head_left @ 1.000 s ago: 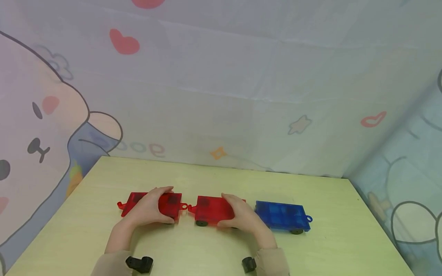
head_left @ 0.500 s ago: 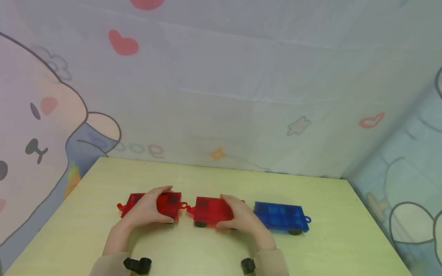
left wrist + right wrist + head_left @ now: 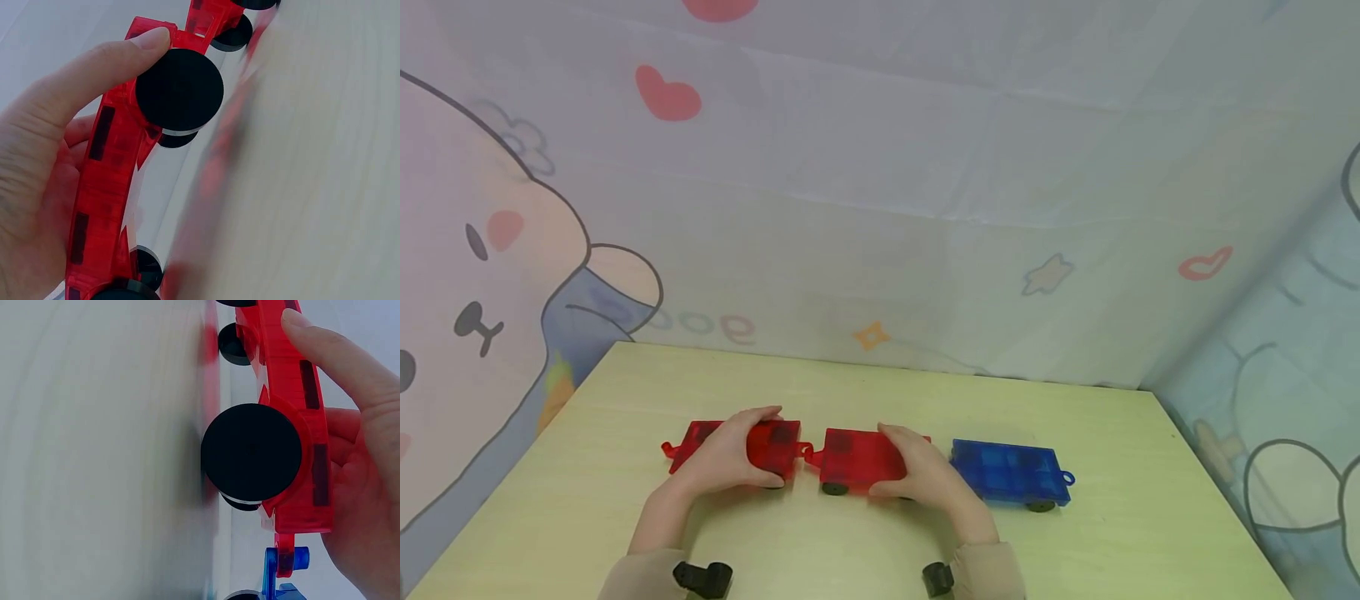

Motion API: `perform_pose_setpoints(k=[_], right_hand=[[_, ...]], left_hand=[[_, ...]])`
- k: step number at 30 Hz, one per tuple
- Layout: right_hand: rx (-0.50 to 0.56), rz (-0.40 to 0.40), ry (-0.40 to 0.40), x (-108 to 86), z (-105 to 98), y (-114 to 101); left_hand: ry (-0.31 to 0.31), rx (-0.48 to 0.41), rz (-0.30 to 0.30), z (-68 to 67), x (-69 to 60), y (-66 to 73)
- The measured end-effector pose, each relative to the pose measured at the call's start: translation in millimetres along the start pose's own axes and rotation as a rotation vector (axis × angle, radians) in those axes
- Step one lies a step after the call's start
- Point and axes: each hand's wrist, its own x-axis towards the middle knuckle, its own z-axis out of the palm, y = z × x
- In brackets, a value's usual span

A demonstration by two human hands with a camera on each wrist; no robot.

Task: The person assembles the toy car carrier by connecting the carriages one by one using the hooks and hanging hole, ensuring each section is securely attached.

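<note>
My left hand [image 3: 726, 458] grips a translucent red toy wagon [image 3: 778, 446] across its width, thumb on the near side above a black wheel [image 3: 180, 92]. A second red wagon [image 3: 856, 458] is held by my right hand [image 3: 925, 473], its thumb along the near side in the right wrist view. Between the two, the left wagon's ring meets the second wagon's hook [image 3: 813, 457]; whether they are linked is too small to tell. The blue wagon [image 3: 1011, 472] stands to the right, and its blue hook [image 3: 270, 572] is at the second wagon's red ring [image 3: 285, 555].
The wagons form a row across a pale wooden table [image 3: 820, 542]. A patterned cloth backdrop [image 3: 880, 208] rises behind the table and along its sides. Black wrist mounts [image 3: 703, 578] sit at both sleeves.
My left hand has shifted slightly to the right with its red wagon, bringing the ring up to the second wagon's hook. The right hand and the blue wagon stay nearly in place.
</note>
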Motion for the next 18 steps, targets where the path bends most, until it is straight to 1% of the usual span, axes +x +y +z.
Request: perform_pose_setpoints(k=[9, 18], right_hand=[[-0.001, -0.005, 0.006, -0.1, 0.2, -0.4], [0.006, 0.003, 0.005, -0.3, -0.7, -0.2]], left_hand=[[0.004, 0.041, 0.021, 3.1, 2.0, -1.6], [0.005, 0.075, 0.020, 4.9, 3.2, -0.6]])
